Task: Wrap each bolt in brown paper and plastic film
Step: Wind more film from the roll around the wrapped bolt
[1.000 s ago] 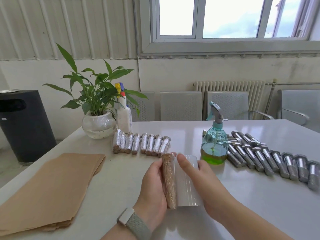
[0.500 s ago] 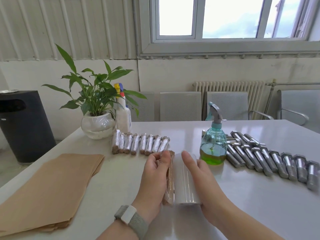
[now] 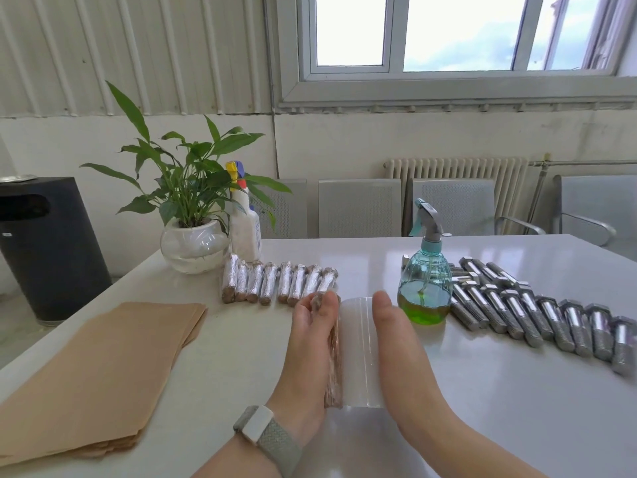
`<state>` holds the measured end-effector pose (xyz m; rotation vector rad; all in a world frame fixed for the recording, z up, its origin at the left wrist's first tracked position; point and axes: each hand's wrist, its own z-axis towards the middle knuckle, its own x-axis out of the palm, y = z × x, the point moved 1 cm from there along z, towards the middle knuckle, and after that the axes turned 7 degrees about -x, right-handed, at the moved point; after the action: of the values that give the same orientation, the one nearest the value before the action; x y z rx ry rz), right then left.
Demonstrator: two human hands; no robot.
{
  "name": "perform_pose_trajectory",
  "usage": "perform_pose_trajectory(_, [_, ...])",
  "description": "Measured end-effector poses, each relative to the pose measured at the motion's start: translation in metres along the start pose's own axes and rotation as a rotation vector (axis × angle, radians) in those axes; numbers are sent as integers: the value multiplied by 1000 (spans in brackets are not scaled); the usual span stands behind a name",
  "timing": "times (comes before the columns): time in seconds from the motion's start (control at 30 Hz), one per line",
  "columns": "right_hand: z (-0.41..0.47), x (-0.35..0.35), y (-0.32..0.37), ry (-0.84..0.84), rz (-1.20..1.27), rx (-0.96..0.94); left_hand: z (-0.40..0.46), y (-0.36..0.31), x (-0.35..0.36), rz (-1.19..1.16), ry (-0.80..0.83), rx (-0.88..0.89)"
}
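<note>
- Left hand (image 3: 308, 353): we see it holding the paper-wrapped bolt (image 3: 333, 365) along its length, fingers curled over the far end, with a watch band (image 3: 267, 439) on the wrist.
- Right hand (image 3: 396, 357): we see it laid along the right side of the roll of plastic film (image 3: 358, 350), thumb on top; the fingers are hidden behind the roll, so we cannot tell how they lie.
- Bolt and film: the brown bundle lies touching the left side of the clear roll, both lengthwise between the two hands, over the white table (image 3: 482, 408).
- Finished pieces: a row of wrapped bolts (image 3: 279, 282) lies side by side just beyond the hands, near the potted plant (image 3: 193, 215) and a white spray bottle (image 3: 244, 222).
- Unwrapped stock: a row of bare steel bolts (image 3: 537, 315) stretches across the right of the table, just beside a teal spray bottle (image 3: 424, 281) holding green liquid.
- Paper supply: a stack of brown paper sheets (image 3: 93, 377) rests at the left of the table.
- Background: we note a black bin (image 3: 44, 246) on the floor at the left.
</note>
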<state>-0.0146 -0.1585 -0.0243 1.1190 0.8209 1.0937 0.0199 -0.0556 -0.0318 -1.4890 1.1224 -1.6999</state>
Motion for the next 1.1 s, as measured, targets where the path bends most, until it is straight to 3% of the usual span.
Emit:
perform_pose_trajectory(0.17, [1,-1,4,-10,-141,-27,0,-1,-3,-186,72,-141])
perform_pose_trajectory(0.3, [4,-4,2,10,-45,9,4,3,-3,-117,15,-144])
perform_pose_trajectory(0.5, [4,-13,6,215,198,186,5,3,-8,80,21,9])
perform_pose_trajectory(0.63, [3,-8,2,111,78,119,7,1,-13,258,-20,135])
perform_pose_trajectory(0.87, [3,-7,9,36,-2,30,5,-2,-4,231,-125,249])
perform_pose_trajectory(1.1, [0,0,8,-35,-90,-80,-6,0,1,-26,8,79])
